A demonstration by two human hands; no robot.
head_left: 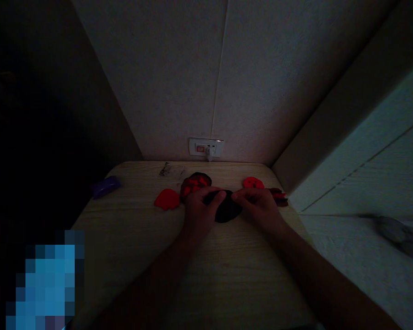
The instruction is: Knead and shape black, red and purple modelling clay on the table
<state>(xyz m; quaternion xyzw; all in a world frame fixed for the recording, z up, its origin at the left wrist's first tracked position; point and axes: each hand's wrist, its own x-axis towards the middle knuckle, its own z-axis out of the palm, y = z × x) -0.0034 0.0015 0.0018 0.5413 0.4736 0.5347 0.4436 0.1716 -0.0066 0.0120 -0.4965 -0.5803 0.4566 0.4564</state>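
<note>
Both my hands grip a flat black rounded piece above the wooden tabletop. My left hand is closed on its left side, the thumb lying on top. At its upper right edge, my right hand pinches it between thumb and fingers. The dim light does not show what it is made of. Just behind my left hand lies a round black piece with red patches, partly covered by that hand. A red flat piece with a notched lower edge is to its left. Behind my right hand sits a red disc with small dark marks.
A dark red and black layered piece lies by the table's right edge. At the left edge is a purple packet. The table meets a wall with a socket and plug. A pale panel stands at right.
</note>
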